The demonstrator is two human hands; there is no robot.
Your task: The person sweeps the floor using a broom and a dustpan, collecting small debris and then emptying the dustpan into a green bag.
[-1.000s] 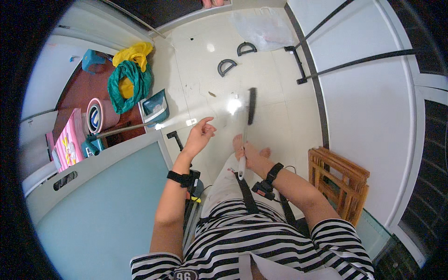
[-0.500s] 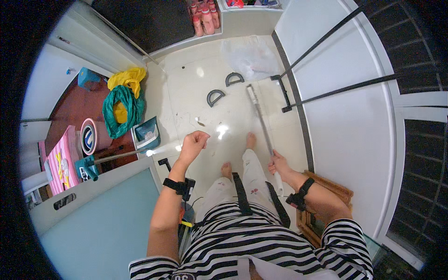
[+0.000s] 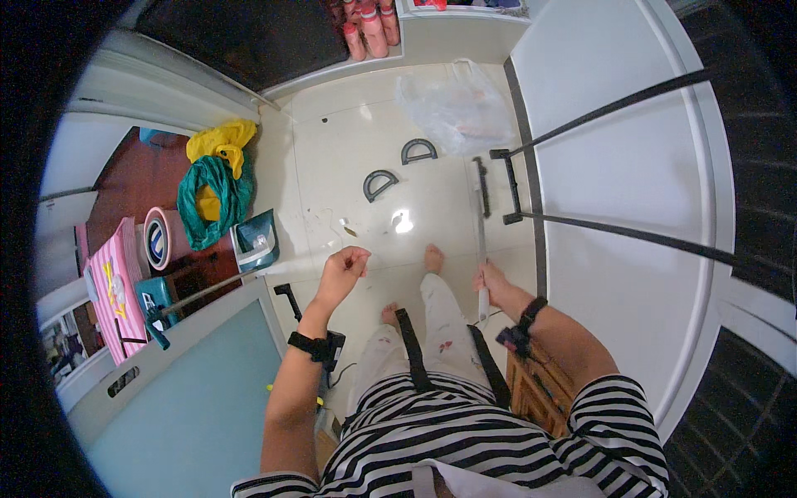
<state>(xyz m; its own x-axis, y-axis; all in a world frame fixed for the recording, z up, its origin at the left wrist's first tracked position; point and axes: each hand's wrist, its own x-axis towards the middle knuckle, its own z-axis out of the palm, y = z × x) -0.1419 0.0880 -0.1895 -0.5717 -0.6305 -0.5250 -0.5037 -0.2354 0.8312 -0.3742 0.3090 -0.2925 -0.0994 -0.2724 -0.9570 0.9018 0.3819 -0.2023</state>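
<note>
While left hand (image 3: 340, 275) half-curled, right (image 3: 495, 285) around brush (image 3: 481, 228)

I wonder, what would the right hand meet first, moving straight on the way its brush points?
Probably the bag, touched by the brush in the right hand; depth is unclear.

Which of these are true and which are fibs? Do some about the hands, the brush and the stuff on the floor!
1. The right hand holds a brush. True.
2. The left hand is gripping the dustpan. False: the left hand is apart from the dustpan.
3. Two dark D-shaped handles lie on the floor. True.
4. The see-through bag hangs from the ceiling. False: the see-through bag lies on the floor.
5. The person's feet are bare. True.
</note>
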